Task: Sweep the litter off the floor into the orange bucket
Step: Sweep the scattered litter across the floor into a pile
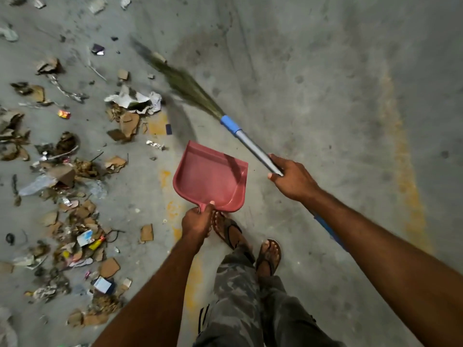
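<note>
My right hand [292,177] grips the metal handle of a grass broom [190,87], whose blurred bristles reach up and left over the concrete floor. My left hand [196,220] holds the handle of a pink dustpan [210,177], which hangs empty above the floor in front of my feet. Litter [75,171] of torn cardboard, paper, foil and wrappers is scattered over the left half of the floor, with crumpled white paper [136,100] just left of the bristles. No orange bucket is in view.
My feet in sandals [250,244] stand on the grey concrete. Faded yellow paint lines [403,176] run along the floor on the right and under the dustpan. The right side of the floor carries only dust marks.
</note>
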